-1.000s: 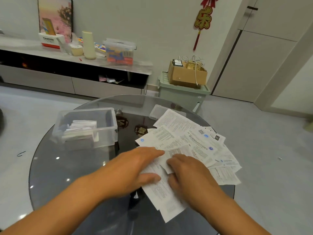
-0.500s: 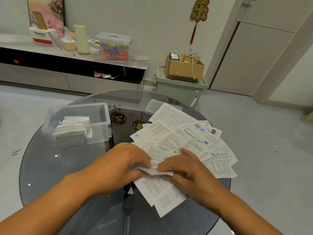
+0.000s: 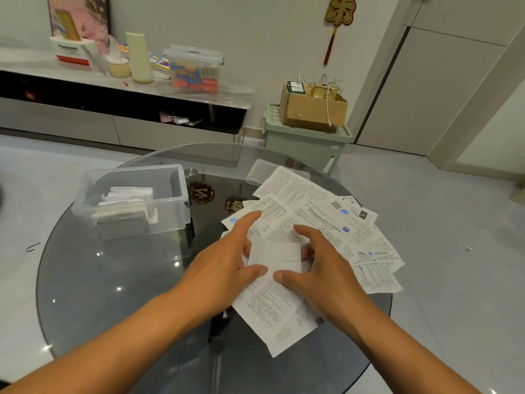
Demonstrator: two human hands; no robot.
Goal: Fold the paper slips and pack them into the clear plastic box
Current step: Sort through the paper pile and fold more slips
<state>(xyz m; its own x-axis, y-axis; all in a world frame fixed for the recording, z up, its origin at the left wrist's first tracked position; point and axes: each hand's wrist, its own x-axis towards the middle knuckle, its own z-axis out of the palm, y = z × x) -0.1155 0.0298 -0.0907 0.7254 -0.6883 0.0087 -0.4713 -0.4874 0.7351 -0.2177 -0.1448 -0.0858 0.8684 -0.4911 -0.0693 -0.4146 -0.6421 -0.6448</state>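
Note:
A folded white paper slip (image 3: 275, 255) sits between my two hands above the paper pile. My left hand (image 3: 224, 265) holds its left edge, thumb on the lower corner and index finger stretched forward. My right hand (image 3: 318, 265) holds its right edge, thumb at the bottom and fingers behind. Several printed paper slips (image 3: 309, 211) lie fanned out on the round glass table (image 3: 113, 280). The clear plastic box (image 3: 130, 199) stands to the left with folded slips (image 3: 125, 194) stacked inside.
A clear lid (image 3: 260, 170) lies behind the papers. Beyond the table stand a green bin (image 3: 306, 140) bearing a cardboard box (image 3: 312, 109) and a low cabinet (image 3: 85, 120) with bottles and containers. Grey floor surrounds the table.
Both hands pressed down on a slip over the pile earlier; now they have lifted a little and hold a smaller folded slip between them. The camera has tilted slightly.

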